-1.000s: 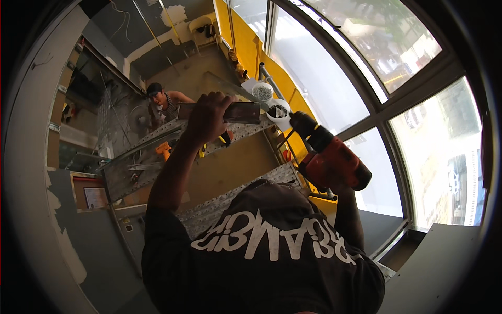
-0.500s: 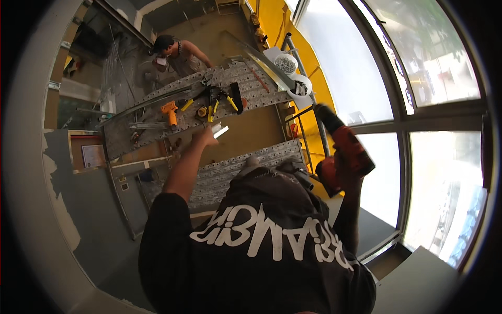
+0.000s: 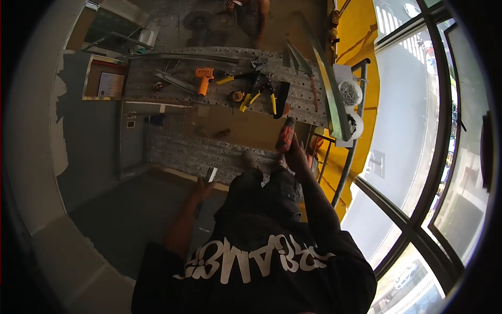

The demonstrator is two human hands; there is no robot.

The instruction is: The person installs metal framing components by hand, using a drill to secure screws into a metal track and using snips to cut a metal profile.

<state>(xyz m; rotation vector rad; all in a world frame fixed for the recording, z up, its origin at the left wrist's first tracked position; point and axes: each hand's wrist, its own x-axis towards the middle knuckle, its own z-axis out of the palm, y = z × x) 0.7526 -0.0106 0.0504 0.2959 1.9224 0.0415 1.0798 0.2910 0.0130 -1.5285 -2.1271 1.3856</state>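
Observation:
My left hand (image 3: 197,191) is closed around a short, pale metal channel piece (image 3: 210,174), low and to the left of my legs. In my right hand (image 3: 297,156) is a red and black cordless drill (image 3: 285,136), its nose toward the far perforated metal plank (image 3: 172,93). On that plank lie an orange power tool (image 3: 203,80), a tape measure (image 3: 238,96), yellow-handled snips (image 3: 250,100) and a long black tool (image 3: 281,99). The drill's lower part is hidden by my hand.
Long metal profiles (image 3: 334,99) lean at the right beside a bucket of screws (image 3: 349,94) and a second white bucket (image 3: 355,127). A scaffold pole (image 3: 345,175) runs along yellow sheeting (image 3: 361,57). Beyond the planks stands another person (image 3: 252,21). A lower plank (image 3: 175,153) lies nearer me.
My right hand has brought the drill down and inward from the right. My left hand, still holding the channel piece, has drawn back toward me. The whole view has turned and shifted.

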